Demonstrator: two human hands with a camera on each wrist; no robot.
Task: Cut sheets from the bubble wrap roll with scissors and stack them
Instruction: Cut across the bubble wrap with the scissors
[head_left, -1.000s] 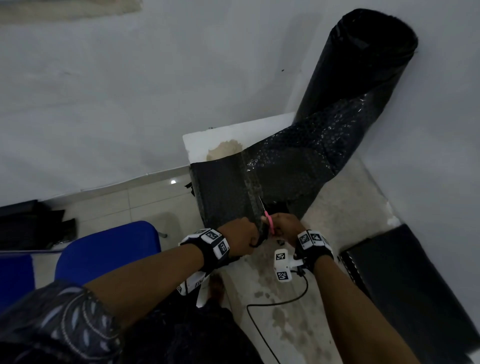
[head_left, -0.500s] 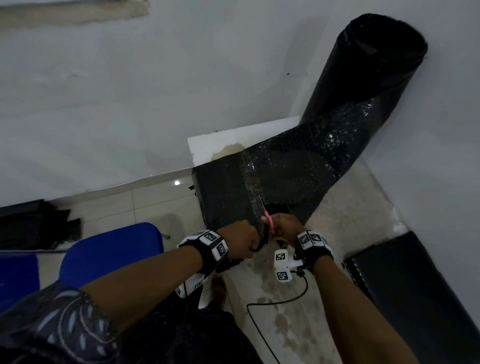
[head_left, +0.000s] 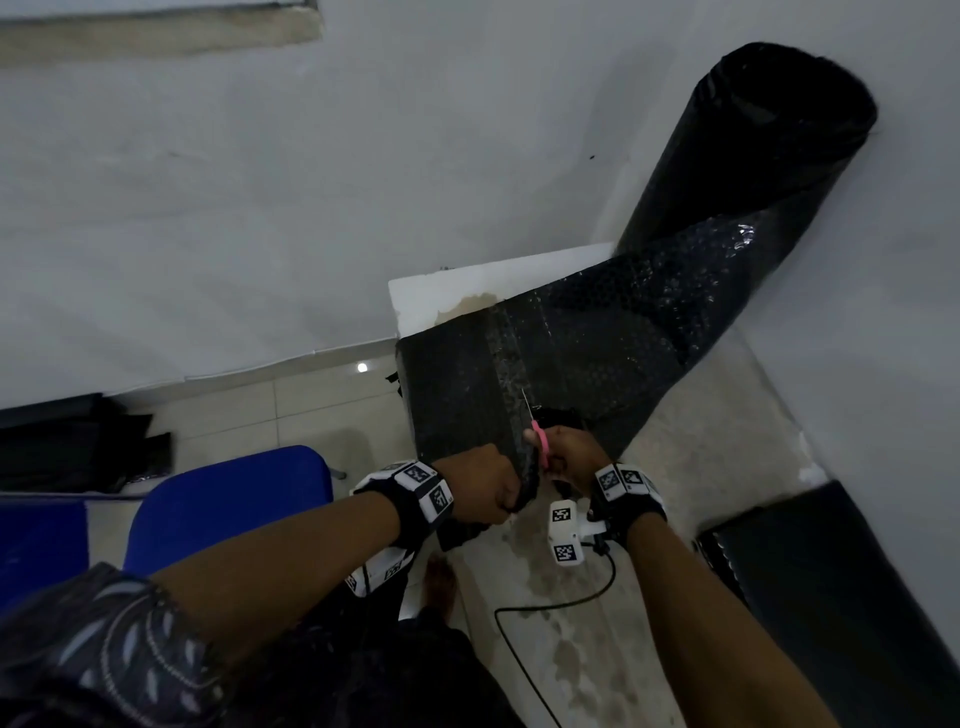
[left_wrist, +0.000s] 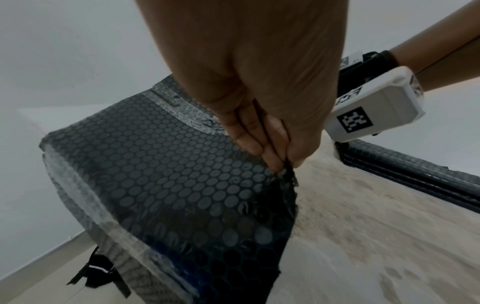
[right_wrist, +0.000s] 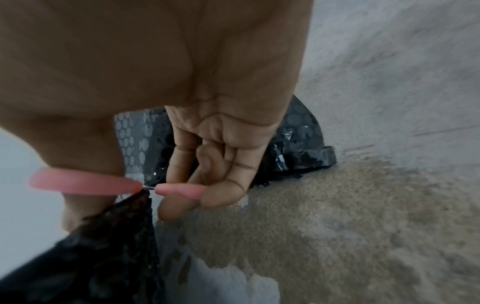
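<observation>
A tall black bubble wrap roll (head_left: 748, 150) leans in the wall corner, and its unrolled sheet (head_left: 587, 343) runs down over the stained table (head_left: 701, 441) to the left edge. My left hand (head_left: 493, 486) pinches the sheet's near edge (left_wrist: 283, 174) between thumb and fingers. My right hand (head_left: 571, 454) holds pink-handled scissors (head_left: 537, 434), thumb and fingers through the loops (right_wrist: 85, 181). The blades point away into the sheet, right beside my left hand; how far apart they stand is not visible.
A stack of black sheets (head_left: 841, 582) lies at the table's right near corner. A blue chair (head_left: 228, 499) stands left of the table, with dark material (head_left: 67, 441) on the tiled floor beyond. A black cable (head_left: 550, 608) trails from my right wrist camera.
Both hands and the scissors have hardly shifted on the sheet's near edge. The head view has tipped slightly, so the roll sits a little lower and further right.
</observation>
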